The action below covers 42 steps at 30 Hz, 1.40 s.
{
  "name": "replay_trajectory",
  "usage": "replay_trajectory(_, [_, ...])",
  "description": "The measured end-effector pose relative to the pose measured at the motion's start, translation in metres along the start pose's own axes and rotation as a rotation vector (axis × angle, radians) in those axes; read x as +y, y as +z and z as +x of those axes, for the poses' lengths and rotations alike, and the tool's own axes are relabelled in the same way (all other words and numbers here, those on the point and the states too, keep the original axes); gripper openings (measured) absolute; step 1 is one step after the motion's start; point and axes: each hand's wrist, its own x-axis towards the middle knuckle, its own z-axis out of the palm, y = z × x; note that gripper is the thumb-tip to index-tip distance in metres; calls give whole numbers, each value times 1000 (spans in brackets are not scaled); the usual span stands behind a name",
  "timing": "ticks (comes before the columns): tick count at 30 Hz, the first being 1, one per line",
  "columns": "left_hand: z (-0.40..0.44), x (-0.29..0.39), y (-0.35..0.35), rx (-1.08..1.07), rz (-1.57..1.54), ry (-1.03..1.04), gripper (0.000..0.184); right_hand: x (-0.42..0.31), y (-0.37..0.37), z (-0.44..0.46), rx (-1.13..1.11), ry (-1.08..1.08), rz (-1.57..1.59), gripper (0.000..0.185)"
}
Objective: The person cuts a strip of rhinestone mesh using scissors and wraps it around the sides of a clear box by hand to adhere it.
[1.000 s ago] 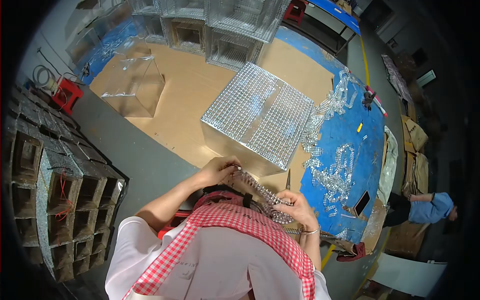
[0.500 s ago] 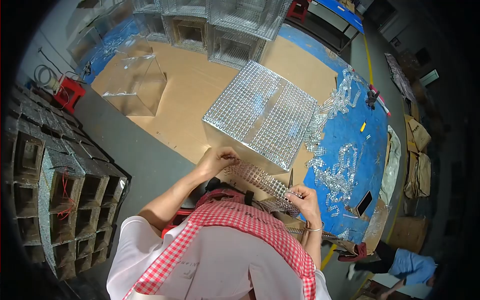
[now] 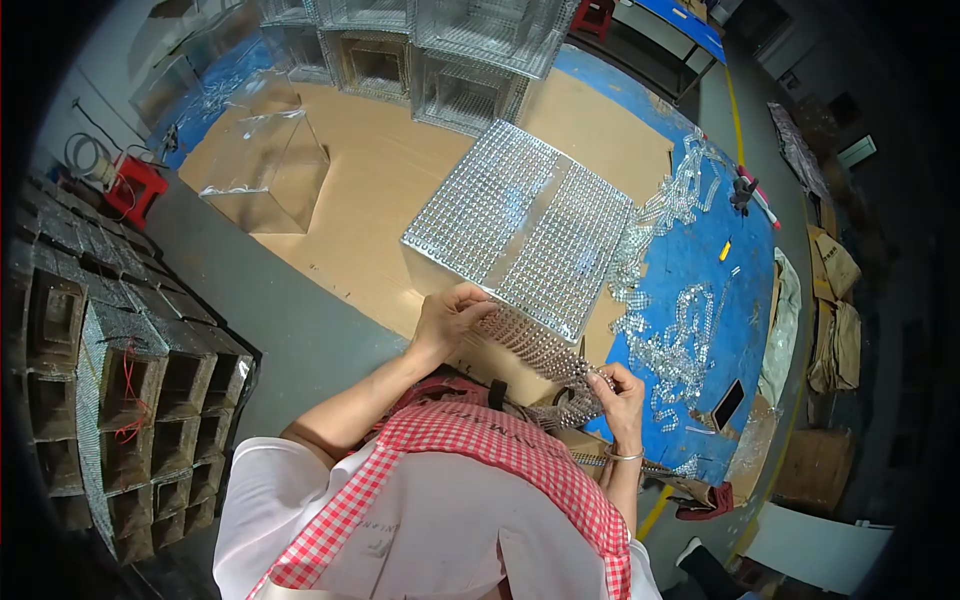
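Note:
A band of several rows of rhinestones (image 3: 530, 345) stretches between my hands, just in front of the near side of a clear box (image 3: 455, 285). My left hand (image 3: 452, 318) pinches the band's left end close to the box's near top edge. Further right, my right hand (image 3: 617, 393) grips the same strip between thumb and fingers, and more of it bunches below. Rows of rhinestones (image 3: 480, 195) cover the box's top, with a narrow bare strip across them. Whether the band touches the box's side I cannot tell.
Loose rhinestone strips (image 3: 690, 340) lie on the blue table cover (image 3: 735, 300), with a phone (image 3: 728, 407) and a yellow-handled tool (image 3: 725, 250). A plain clear box (image 3: 270, 185) stands at the left. Studded boxes (image 3: 470, 90) are stacked behind; more boxes (image 3: 150, 400) stand lower left.
My left hand has moved up and right to the box's near edge, bringing the band closer to the box. My right hand has shifted slightly right. The person at lower right is mostly out of view.

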Motion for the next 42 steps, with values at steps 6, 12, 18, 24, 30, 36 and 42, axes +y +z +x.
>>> replay_trajectory(6, [-9,0,5,47,136,22,7,4,1,6,134,-52,-72,14])
replay_trajectory(12, [-3,-5,7,58,118,-42,5,2,0,10,131,-10,-108,14])
replay_trajectory(18, [-5,-6,8,70,36,-22,5,-2,0,8,130,-50,-147,13])
replay_trajectory(24, [-6,-4,6,66,89,-17,6,-12,-1,4,127,-123,-203,12])
replay_trajectory(30, [-3,-6,9,94,63,41,8,-7,-3,8,135,-136,-203,11])
replay_trajectory(36, [-3,-7,10,115,146,63,5,-6,-3,10,138,-119,-187,10])
replay_trajectory(42, [-2,-10,10,106,110,98,6,-5,-3,11,149,-130,-200,10])
